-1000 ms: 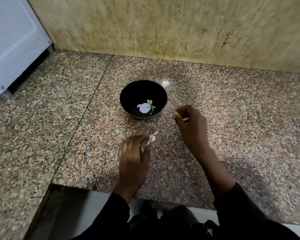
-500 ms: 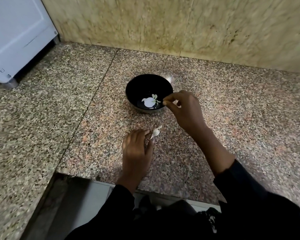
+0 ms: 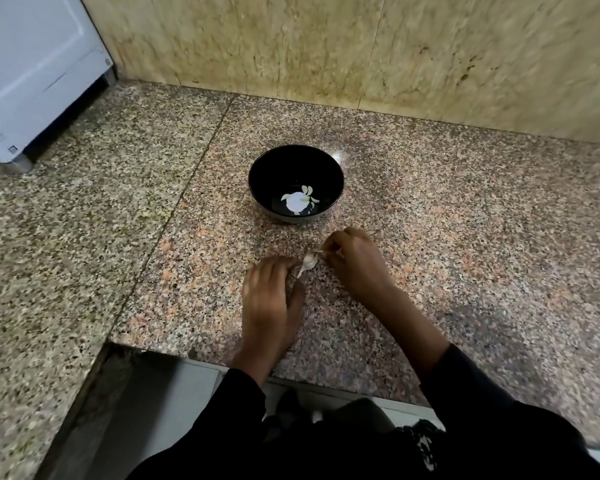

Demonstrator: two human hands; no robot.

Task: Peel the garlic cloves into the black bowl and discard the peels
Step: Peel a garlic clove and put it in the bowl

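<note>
I see the garlic clove (image 3: 308, 262) on the granite counter (image 3: 465, 216) between my hands, stem toward the left hand (image 3: 271, 299), which pinches it; right hand (image 3: 355, 261) pinches peel, black bowl (image 3: 257, 174) beyond.

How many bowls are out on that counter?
1. A single black bowl stands on the granite counter near the wall, just beyond the person's two hands. No other bowl shows in this view.
</note>
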